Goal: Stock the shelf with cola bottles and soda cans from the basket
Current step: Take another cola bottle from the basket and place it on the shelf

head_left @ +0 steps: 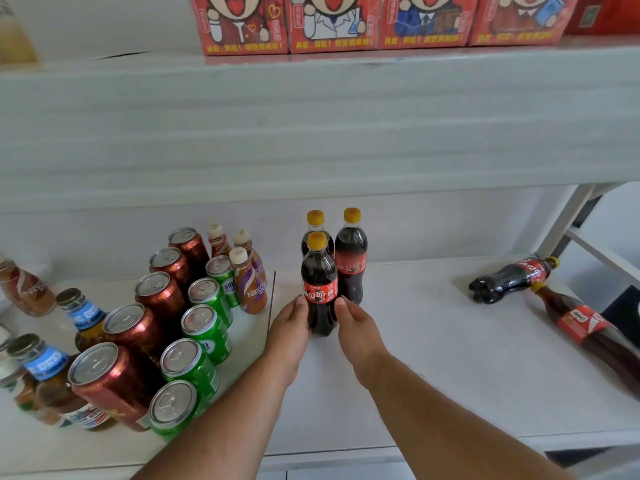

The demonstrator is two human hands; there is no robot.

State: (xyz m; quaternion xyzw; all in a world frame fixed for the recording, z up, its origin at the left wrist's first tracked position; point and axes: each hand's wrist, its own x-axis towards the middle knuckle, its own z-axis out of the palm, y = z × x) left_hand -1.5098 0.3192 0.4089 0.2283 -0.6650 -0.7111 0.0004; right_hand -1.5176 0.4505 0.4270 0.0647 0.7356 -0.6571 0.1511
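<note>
here both hands, left (288,325) and right (356,327), open, flank a red-labelled cola bottle (319,285) beside nescafé bottles (252,282).

I see dark cola bottles (319,289) with yellow caps and red labels on the white shelf (433,341); left of them, red cans (161,296) and green cans (207,327); above, red cartoon-printed boxes (332,22).
</note>
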